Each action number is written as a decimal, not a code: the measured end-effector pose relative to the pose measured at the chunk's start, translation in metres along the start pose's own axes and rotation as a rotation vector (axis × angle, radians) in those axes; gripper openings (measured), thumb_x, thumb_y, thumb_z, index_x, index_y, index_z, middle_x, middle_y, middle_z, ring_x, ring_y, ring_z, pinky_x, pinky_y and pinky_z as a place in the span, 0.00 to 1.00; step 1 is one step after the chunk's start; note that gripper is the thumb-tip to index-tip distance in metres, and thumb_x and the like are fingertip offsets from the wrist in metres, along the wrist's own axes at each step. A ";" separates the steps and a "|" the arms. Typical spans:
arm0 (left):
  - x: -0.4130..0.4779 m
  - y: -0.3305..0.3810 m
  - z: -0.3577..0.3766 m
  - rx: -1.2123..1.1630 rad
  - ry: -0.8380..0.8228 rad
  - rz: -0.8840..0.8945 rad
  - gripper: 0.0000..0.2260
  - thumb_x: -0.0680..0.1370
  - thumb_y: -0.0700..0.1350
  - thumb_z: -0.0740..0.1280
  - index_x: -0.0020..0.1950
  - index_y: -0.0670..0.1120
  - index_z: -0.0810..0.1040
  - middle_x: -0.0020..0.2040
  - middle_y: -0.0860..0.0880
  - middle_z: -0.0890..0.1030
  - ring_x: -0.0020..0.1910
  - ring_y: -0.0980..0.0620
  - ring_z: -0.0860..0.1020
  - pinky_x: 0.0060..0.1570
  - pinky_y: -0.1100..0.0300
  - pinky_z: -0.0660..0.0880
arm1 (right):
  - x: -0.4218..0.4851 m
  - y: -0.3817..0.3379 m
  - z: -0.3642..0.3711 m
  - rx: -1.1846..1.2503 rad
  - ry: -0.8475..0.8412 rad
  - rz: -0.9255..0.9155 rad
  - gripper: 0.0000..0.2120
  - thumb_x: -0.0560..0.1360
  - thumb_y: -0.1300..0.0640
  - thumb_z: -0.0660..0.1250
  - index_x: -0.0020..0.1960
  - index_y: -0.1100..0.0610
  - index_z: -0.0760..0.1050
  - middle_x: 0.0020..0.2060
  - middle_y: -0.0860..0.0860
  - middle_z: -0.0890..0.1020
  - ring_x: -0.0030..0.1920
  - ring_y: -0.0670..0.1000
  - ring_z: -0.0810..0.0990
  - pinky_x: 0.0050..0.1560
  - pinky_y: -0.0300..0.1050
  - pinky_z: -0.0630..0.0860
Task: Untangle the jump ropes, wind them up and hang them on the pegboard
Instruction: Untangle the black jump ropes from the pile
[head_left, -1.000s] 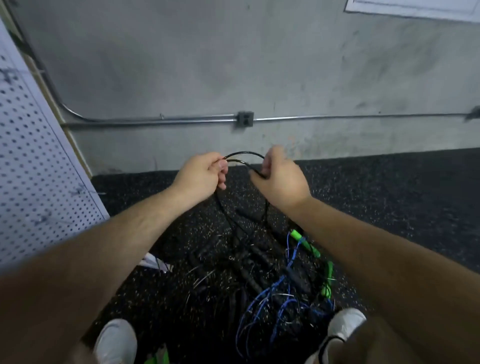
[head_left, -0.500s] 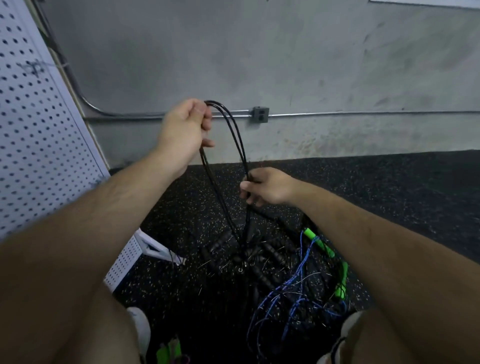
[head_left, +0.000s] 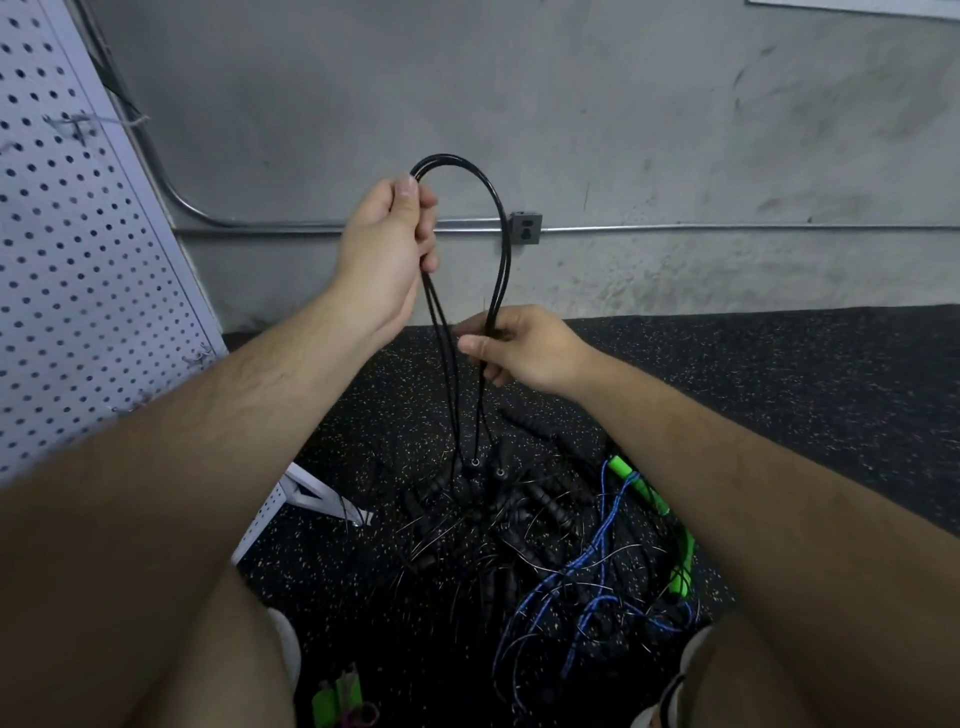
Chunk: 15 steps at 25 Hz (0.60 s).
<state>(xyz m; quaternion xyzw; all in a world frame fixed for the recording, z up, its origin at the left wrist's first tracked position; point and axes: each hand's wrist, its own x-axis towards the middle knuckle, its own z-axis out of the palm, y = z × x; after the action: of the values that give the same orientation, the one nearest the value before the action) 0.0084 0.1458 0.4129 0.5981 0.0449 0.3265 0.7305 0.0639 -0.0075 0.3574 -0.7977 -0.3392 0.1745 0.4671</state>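
Two hands are on one black jump rope (head_left: 500, 208), doubled into a tall loop in front of the wall. The left hand (head_left: 387, 249) is up high, fingers curled round the strands just under the bend. The right hand (head_left: 524, 348) sits lower, thumb and fingers pinching the loop's other side.

The rope's black handles (head_left: 475, 462) hang down over the tangle (head_left: 519, 525) of black ropes on the floor (head_left: 779, 389); whether they touch it is hard to tell. A blue rope (head_left: 592, 571) and green handles (head_left: 654, 499) lie on the tangle's right side.

By the look of it, this rope is nearly free of the heap and winding is the step in hand. The next move probably calls for folding the loop into a tighter bundle, lifting the handles clear, then turning to the pegboard (head_left: 78, 270) at the floor's left edge.

No bin or box shows; the ropes lie loose on the floor.
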 end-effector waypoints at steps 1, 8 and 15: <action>-0.001 0.004 0.005 -0.048 -0.012 -0.003 0.13 0.88 0.45 0.53 0.46 0.45 0.72 0.32 0.52 0.68 0.27 0.58 0.63 0.30 0.63 0.64 | 0.000 -0.001 0.005 -0.012 -0.014 0.009 0.06 0.79 0.54 0.71 0.55 0.52 0.81 0.42 0.49 0.84 0.36 0.47 0.81 0.43 0.45 0.84; -0.004 0.011 -0.003 0.084 -0.079 -0.054 0.16 0.86 0.53 0.55 0.58 0.45 0.78 0.39 0.51 0.80 0.37 0.56 0.78 0.43 0.60 0.75 | 0.000 -0.013 0.023 -0.130 0.092 -0.008 0.08 0.79 0.50 0.70 0.51 0.55 0.81 0.33 0.45 0.80 0.32 0.43 0.77 0.38 0.42 0.74; -0.042 -0.032 -0.021 0.557 -0.636 -0.408 0.10 0.85 0.44 0.61 0.64 0.46 0.77 0.56 0.47 0.85 0.57 0.50 0.83 0.62 0.49 0.78 | 0.003 -0.035 -0.012 0.027 0.309 -0.052 0.11 0.81 0.51 0.67 0.46 0.57 0.81 0.33 0.49 0.81 0.30 0.47 0.77 0.34 0.48 0.75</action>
<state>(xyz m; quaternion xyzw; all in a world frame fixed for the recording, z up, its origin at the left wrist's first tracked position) -0.0203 0.1388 0.3641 0.8207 0.0215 -0.0479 0.5689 0.0596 -0.0016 0.3940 -0.7994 -0.2817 0.0421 0.5290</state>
